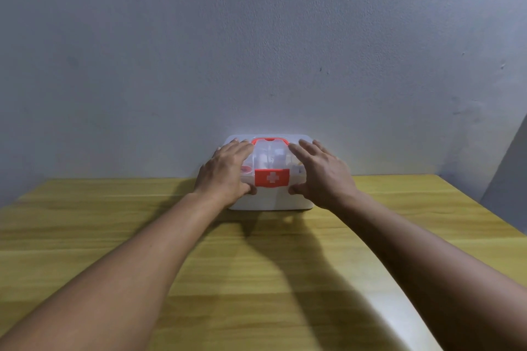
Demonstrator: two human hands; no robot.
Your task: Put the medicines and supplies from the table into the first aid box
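A white first aid box (271,201) stands at the far edge of the wooden table, against the wall. Its clear lid is down, with a red handle (269,139) on top and a red latch with a white cross (271,177) at the front. Supplies show dimly through the lid. My left hand (225,172) lies flat on the left part of the lid, thumb at the front beside the latch. My right hand (322,172) lies on the right part, fingers spread, thumb also at the front. No loose medicines are visible on the table.
The yellow-brown wooden table (256,265) stretches from the box toward me. A grey-white wall (256,51) rises right behind the box. The table's right edge (484,208) runs diagonally at the right side.
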